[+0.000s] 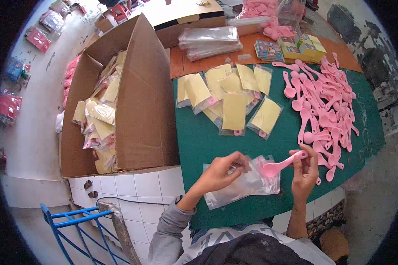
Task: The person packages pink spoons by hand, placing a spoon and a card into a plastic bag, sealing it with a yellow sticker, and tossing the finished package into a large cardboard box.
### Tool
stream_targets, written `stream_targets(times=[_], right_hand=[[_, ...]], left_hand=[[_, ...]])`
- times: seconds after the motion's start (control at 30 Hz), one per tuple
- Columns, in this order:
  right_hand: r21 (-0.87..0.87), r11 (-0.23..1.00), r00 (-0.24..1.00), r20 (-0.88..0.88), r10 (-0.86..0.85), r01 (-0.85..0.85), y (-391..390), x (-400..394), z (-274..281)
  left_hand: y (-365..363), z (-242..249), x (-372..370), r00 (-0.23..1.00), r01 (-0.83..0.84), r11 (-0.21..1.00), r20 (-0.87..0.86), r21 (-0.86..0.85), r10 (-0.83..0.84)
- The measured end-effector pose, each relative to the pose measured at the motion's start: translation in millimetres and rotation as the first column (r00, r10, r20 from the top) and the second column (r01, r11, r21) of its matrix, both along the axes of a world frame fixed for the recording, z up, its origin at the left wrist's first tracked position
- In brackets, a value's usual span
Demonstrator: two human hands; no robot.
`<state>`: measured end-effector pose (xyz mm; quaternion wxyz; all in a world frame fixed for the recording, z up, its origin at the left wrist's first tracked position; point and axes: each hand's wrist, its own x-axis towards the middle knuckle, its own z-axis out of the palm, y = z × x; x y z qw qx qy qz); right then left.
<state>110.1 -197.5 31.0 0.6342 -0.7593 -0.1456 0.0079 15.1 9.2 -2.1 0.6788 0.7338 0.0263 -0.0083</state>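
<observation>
My right hand (pixel 305 174) grips a pink spoon (pixel 276 168) by the end of its handle, its bowl pointing left. Beneath the bowl lies a stack of clear plastic bags (pixel 239 190) near the table's front edge. My left hand (pixel 227 171) is over the left part of that stack, thumb and fingers curled together in a pinch at the film of a clear bag beside the spoon's bowl. To the right, many loose pink spoons (pixel 325 95) are heaped. Ahead lie several bagged spoons with yellow cards (pixel 234 110).
A tall cardboard box (pixel 148 106) holding packed bags stands against the green table's (pixel 190 145) left side. Along the back are stacked clear sleeves (pixel 210 37), printed cards (pixel 269 51) and yellow card stacks (pixel 300 48). A blue metal frame (pixel 82 212) is at lower left.
</observation>
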Motion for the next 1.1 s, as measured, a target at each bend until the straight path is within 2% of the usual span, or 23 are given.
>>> stream_targets(times=[0.03, 0.1, 0.2, 0.3, 0.43, 0.6, 0.7, 0.83, 0.9, 1.0, 1.03, 1.1], right_hand=[[-0.039, 0.999, 1.000, 0.023, 0.009, -0.008, 1, 1, 1], [-0.117, 0.993, 0.997, 0.069, 0.025, -0.016, 3, 3, 3], [-0.025, 0.999, 0.999, 0.033, 0.041, -0.040, 10, -2, 5], [0.139, 0.990, 0.997, 0.082, -0.018, 0.007, 17, -3, 12], [0.026, 0.998, 0.995, 0.085, 0.053, -0.055, 23, -7, 17], [-0.052, 0.996, 0.989, 0.124, 0.083, -0.077, 27, -9, 18], [-0.016, 0.995, 0.992, 0.082, 0.095, -0.094, 30, -11, 20], [-0.004, 0.993, 0.979, 0.170, 0.117, -0.118, 29, -12, 23], [0.003, 0.995, 0.977, 0.190, 0.099, -0.101, 32, -14, 19], [-0.159, 0.980, 0.980, 0.137, 0.143, -0.121, 29, -9, 23], [-0.141, 0.985, 0.981, 0.149, 0.123, -0.102, 28, -9, 24], [-0.106, 0.992, 0.982, 0.171, 0.080, -0.062, 26, -10, 26]], left_hand=[[-1, -2, -1, 1.000, -0.018, 0.995, -0.016, -0.101, 0.017], [-2, 0, -1, 0.995, 0.023, 0.990, -0.091, -0.139, -0.036], [-7, 5, -2, 0.986, 0.024, 0.987, -0.157, -0.159, -0.049], [-8, 7, -5, 0.982, -0.024, 0.979, -0.190, -0.200, -0.014], [-7, 13, -6, 0.966, -0.091, 0.977, -0.257, -0.195, 0.039], [-10, 9, -9, 0.975, -0.116, 0.969, -0.213, -0.220, 0.069], [-11, 10, -9, 0.975, -0.121, 0.961, -0.213, -0.249, 0.067], [-8, 12, -10, 0.970, -0.113, 0.957, -0.236, -0.268, 0.048], [-6, 14, -10, 0.967, -0.085, 0.971, -0.252, -0.222, 0.027], [-7, 9, -9, 0.978, -0.099, 0.969, -0.200, -0.226, 0.053], [-7, 8, -9, 0.982, -0.114, 0.964, -0.172, -0.239, 0.074], [-5, 17, -8, 0.971, -0.096, 0.964, -0.237, -0.250, 0.036]])
